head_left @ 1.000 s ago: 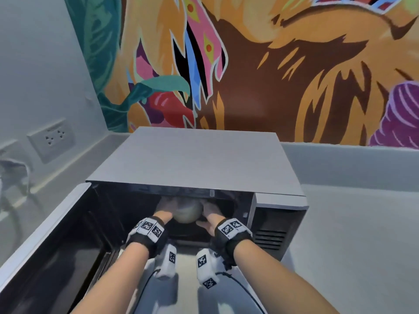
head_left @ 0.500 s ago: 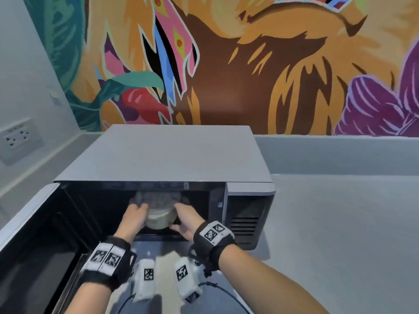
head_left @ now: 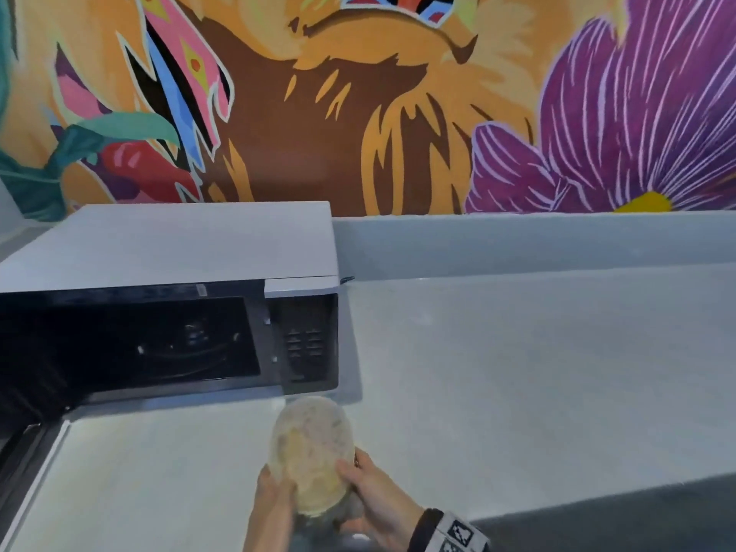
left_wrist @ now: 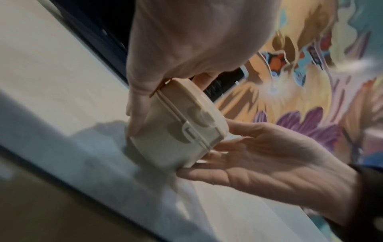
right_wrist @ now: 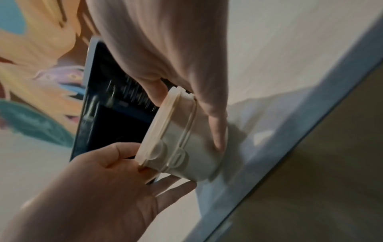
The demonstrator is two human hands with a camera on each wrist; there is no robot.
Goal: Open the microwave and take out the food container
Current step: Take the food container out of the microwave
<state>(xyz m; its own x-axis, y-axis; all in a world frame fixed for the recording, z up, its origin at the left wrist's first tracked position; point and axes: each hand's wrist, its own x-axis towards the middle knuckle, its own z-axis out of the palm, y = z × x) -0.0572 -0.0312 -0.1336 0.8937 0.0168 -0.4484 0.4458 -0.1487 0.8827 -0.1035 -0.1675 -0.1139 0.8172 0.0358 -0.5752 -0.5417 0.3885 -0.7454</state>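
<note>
The microwave (head_left: 167,296) stands at the far left of the desk (head_left: 517,372), against the painted wall (head_left: 358,113). Its door (head_left: 24,472) is swung fully open toward the near left, and the dark cavity is exposed. The control panel (head_left: 304,344) occupies the right end of the front face.

To the right of the door, near the desk's front edge, the food container (head_left: 310,448) is outside the microwave and held between both hands. It is a pale, round tub with a lid latched by a side clip (left_wrist: 187,131). The left hand (head_left: 275,496) holds its left side, thumb on the lid edge and fingers along the wall. The right hand (head_left: 374,500) holds the right side in the same manner. A marker-printed wrist strap (head_left: 454,531) encircles the right wrist. Whether the base touches the desk cannot be determined.
</note>
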